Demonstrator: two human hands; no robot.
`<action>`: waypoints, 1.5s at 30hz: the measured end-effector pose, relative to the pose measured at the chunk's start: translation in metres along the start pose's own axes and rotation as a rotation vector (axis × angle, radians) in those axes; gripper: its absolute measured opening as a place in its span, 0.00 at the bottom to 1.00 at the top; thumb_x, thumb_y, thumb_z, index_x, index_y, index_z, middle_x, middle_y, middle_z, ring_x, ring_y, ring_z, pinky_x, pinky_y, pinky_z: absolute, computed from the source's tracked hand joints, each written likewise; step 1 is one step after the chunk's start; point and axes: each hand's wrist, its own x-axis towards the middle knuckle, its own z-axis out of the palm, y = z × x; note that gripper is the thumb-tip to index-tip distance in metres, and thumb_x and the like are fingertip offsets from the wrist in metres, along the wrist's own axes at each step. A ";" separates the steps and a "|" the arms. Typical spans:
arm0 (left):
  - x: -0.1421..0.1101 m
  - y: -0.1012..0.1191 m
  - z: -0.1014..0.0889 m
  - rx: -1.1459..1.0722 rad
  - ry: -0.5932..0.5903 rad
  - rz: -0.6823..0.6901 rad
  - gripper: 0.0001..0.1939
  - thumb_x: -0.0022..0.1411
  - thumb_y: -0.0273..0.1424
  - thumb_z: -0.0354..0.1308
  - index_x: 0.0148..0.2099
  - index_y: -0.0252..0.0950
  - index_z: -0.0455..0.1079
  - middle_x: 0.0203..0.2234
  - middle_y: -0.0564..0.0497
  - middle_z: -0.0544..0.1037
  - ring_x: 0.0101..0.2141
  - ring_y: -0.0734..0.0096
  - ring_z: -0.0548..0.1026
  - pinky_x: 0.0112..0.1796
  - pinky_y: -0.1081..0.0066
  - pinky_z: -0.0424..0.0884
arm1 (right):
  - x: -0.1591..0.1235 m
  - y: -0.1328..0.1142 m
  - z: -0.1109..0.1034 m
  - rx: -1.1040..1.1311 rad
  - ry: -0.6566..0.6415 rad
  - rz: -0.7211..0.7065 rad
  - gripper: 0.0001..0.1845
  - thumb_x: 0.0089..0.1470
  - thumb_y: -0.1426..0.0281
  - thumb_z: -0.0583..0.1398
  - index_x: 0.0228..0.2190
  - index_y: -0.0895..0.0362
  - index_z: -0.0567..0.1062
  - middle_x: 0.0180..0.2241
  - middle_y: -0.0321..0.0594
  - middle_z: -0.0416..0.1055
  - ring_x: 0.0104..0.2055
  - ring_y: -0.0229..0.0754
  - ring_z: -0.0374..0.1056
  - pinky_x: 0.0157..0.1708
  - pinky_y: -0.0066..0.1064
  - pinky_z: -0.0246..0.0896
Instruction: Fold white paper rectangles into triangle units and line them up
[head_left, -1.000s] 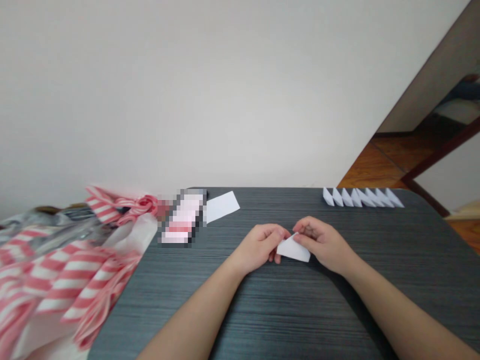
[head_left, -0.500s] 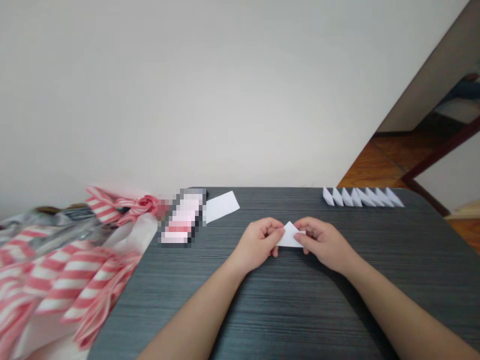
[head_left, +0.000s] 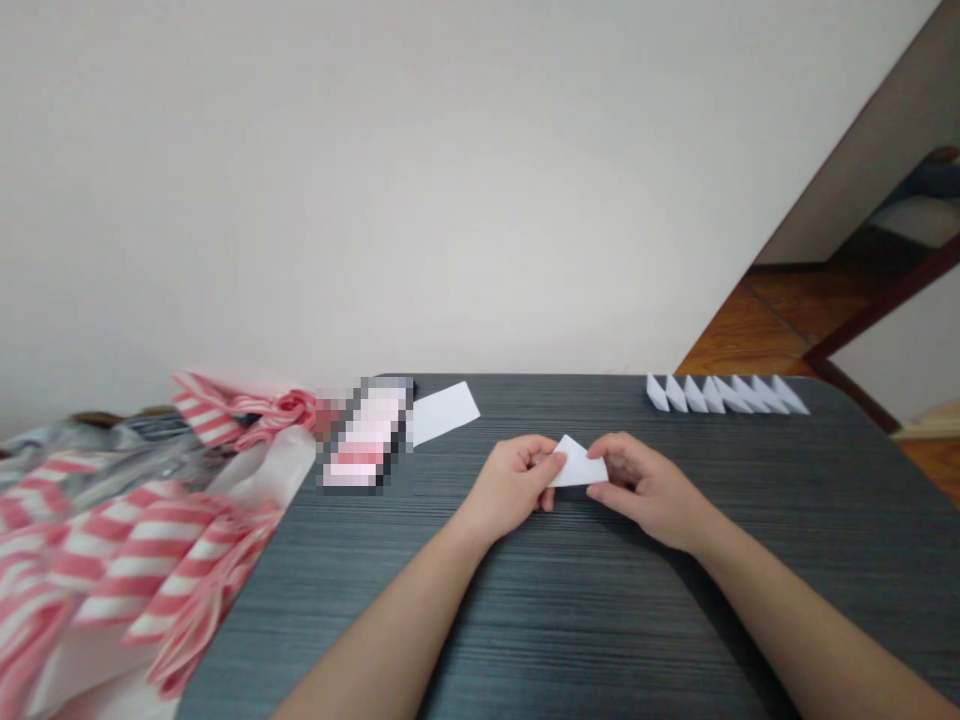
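Note:
A small white folded piece of paper (head_left: 579, 468), peaked at the top with a straight lower edge, is held above the table. My left hand (head_left: 519, 485) pinches its left side between thumb and fingers. At the paper's right end is my right hand (head_left: 643, 485), thumb and fingers spread apart around that corner. Its fingertips are close to the paper; whether they touch it I cannot tell. A flat white sheet of paper (head_left: 448, 412) lies beyond my left hand.
Several folded white paper pieces (head_left: 724, 395) stand in a row at the dark table's (head_left: 517, 620) far right. A pixelated phone-like object (head_left: 367, 435) lies at the far left. Red-and-white striped cloth (head_left: 150, 540) is heaped left of the table. A wall (head_left: 450, 200) rises behind.
My right thumb has come off the paper and its fingers have spread. The folded paper has tilted and shifted slightly left in my left hand.

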 end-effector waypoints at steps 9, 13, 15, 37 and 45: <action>0.000 0.001 0.000 -0.007 -0.023 -0.001 0.14 0.64 0.39 0.56 0.32 0.33 0.71 0.12 0.57 0.68 0.14 0.80 0.60 0.18 0.78 0.53 | 0.004 -0.006 -0.006 -0.242 0.007 -0.175 0.05 0.58 0.72 0.62 0.38 0.54 0.73 0.40 0.41 0.68 0.30 0.36 0.63 0.28 0.27 0.59; -0.001 0.004 0.000 0.043 -0.054 0.026 0.14 0.64 0.37 0.55 0.31 0.33 0.72 0.12 0.57 0.69 0.14 0.80 0.61 0.19 0.78 0.54 | 0.006 -0.009 -0.005 -0.290 0.039 -0.181 0.03 0.60 0.72 0.59 0.34 0.55 0.74 0.36 0.40 0.70 0.30 0.37 0.64 0.29 0.28 0.57; -0.001 0.006 0.001 0.074 -0.070 0.040 0.15 0.65 0.37 0.54 0.30 0.33 0.72 0.12 0.57 0.69 0.14 0.80 0.62 0.20 0.78 0.56 | 0.006 -0.010 -0.005 -0.317 0.064 -0.166 0.05 0.60 0.73 0.58 0.32 0.55 0.74 0.33 0.38 0.70 0.30 0.37 0.64 0.29 0.28 0.57; -0.003 0.011 0.003 0.101 -0.063 0.021 0.12 0.64 0.36 0.55 0.35 0.33 0.74 0.23 0.52 0.77 0.17 0.80 0.66 0.21 0.78 0.60 | 0.006 -0.005 0.000 -0.087 0.118 0.101 0.10 0.59 0.65 0.59 0.42 0.55 0.70 0.29 0.37 0.72 0.27 0.38 0.67 0.27 0.29 0.62; -0.003 0.008 0.003 0.139 -0.070 0.040 0.13 0.65 0.36 0.54 0.34 0.33 0.73 0.20 0.54 0.75 0.17 0.80 0.65 0.22 0.78 0.60 | 0.006 -0.016 -0.003 -0.210 0.092 0.220 0.14 0.60 0.64 0.57 0.25 0.56 0.72 0.15 0.31 0.66 0.18 0.35 0.62 0.22 0.26 0.56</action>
